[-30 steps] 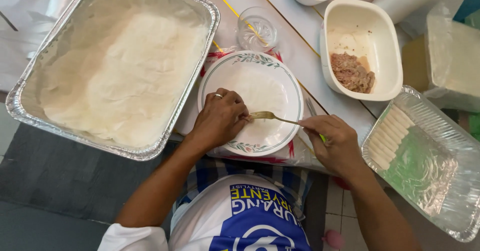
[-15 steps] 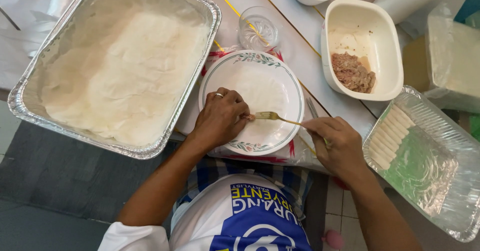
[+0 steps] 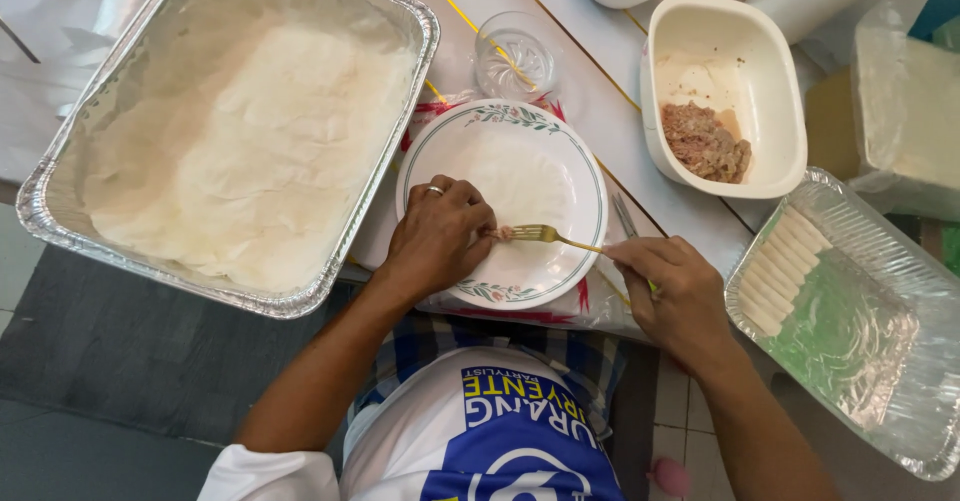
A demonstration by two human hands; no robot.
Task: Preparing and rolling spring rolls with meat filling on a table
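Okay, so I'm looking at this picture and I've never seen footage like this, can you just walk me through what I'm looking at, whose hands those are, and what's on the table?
The picture comes from a camera worn on a person's head, looking straight down, so the two arms reaching in from the bottom are that person's own. The left hand rests its fingertips on a thin pale wrapper spread over a round plate with a flowered rim. The right hand holds a gold-coloured fork, whose tines carry a small bit of filling onto the wrapper. Further back to the right stands a cream dish with minced filling. On the left is a big foil tray of stacked wrappers; on the right, another foil tray holds a row of finished rolls. A small glass stands behind the plate.
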